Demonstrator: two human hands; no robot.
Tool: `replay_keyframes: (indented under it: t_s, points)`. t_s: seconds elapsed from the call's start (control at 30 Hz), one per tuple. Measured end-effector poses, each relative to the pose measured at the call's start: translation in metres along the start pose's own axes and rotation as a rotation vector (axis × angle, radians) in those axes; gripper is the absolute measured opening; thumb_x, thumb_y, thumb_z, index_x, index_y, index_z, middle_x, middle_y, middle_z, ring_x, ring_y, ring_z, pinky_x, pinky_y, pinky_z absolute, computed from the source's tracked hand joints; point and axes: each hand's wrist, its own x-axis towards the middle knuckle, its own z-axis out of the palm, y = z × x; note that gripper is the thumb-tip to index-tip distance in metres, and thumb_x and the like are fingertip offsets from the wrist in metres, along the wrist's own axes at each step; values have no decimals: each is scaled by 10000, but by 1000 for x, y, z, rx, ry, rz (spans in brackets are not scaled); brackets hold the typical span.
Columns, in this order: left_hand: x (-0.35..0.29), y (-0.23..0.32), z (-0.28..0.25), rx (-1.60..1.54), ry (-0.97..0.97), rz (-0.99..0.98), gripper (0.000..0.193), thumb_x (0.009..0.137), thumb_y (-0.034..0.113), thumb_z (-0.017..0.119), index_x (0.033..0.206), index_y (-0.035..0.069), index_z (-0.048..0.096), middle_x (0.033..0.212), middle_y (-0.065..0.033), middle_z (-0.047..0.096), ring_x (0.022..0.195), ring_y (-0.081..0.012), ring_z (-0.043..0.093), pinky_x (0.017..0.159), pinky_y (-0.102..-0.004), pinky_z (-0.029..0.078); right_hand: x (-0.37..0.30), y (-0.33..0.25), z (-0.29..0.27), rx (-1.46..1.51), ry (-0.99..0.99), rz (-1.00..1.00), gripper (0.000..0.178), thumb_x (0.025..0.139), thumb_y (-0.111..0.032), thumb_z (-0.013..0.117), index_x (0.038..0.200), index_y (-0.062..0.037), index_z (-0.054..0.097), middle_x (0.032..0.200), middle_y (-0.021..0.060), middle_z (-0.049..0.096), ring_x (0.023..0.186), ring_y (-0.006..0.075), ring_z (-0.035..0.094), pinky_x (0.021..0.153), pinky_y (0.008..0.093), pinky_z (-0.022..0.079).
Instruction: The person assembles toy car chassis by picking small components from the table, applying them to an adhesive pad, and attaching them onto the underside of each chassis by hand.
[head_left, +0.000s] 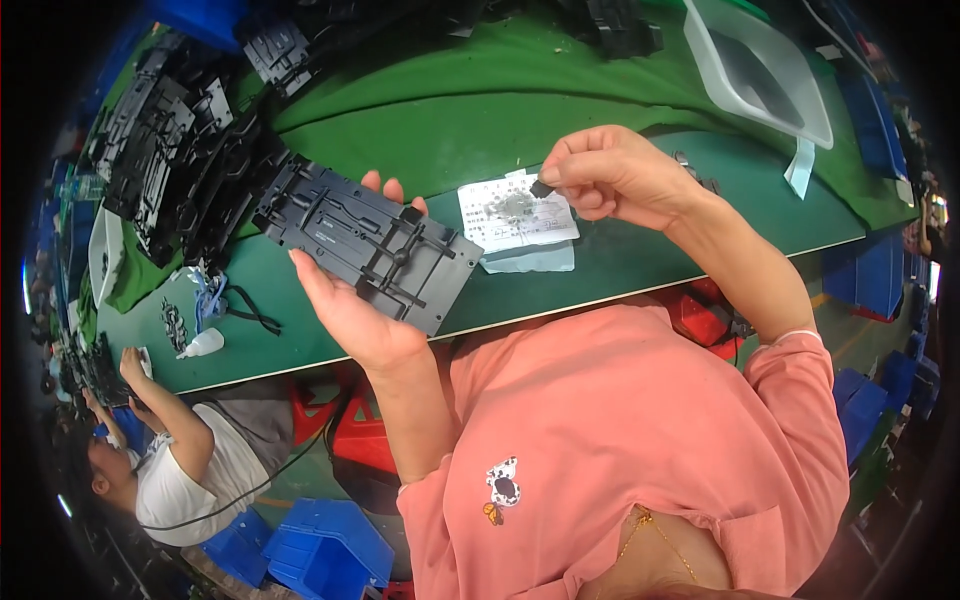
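My left hand (370,322) holds a flat black moulded plastic part (352,238), shaped like a toy car chassis, from below with the fingers wrapped round its far edge. Its ribbed, detailed face is turned up, and it tilts above the green table. To the right, my right hand (610,178) pinches a small dark piece (541,188) between thumb and fingertips, over a printed paper slip (515,215). Small dark grains are strewn on that slip, too fine to make out. The two hands are well apart.
Stacked black moulded parts (150,150) crowd the left side of the table (650,262). Near them lie a white squeeze bottle (205,343) and a blue strap (208,295). A white tray (765,75) sits at the far right. Another person (205,450) works at the left; blue bins (325,550) stand below.
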Motion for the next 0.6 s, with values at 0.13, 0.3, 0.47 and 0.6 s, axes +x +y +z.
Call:
replay_keyframes:
  t_s: [0.13,0.3,0.47,0.6]
  points:
    - [2,-2,2,17,-3,-1,583,965,493,227,1334,71,389,1284,-202,468,1141,-344,490,978,-526,383,0,3,-2,59,1,16,110,803,-82,649,773,2,585,621,-1,488,476,41,389,422,191,242]
    - [2,-2,5,38,9,-1,581,967,486,216,1328,66,393,1280,-203,472,1136,-344,494,976,-527,386,-1,12,-3,-340,27,-253,100,838,-86,614,796,3,593,648,6,517,544,84,461,481,243,358]
    - [-1,-4,5,65,15,5,571,969,484,214,1325,78,400,1285,-197,473,1139,-342,497,967,-521,396,7,24,-2,-1507,183,-1130,30,739,-52,597,755,-34,579,747,95,541,693,251,560,615,368,462]
    - [-1,-3,7,88,24,13,562,971,482,209,1318,86,407,1274,-193,484,1132,-347,504,954,-518,409,10,28,3,-1634,70,-1127,69,709,-70,580,763,-44,545,766,65,503,754,228,538,662,344,450]
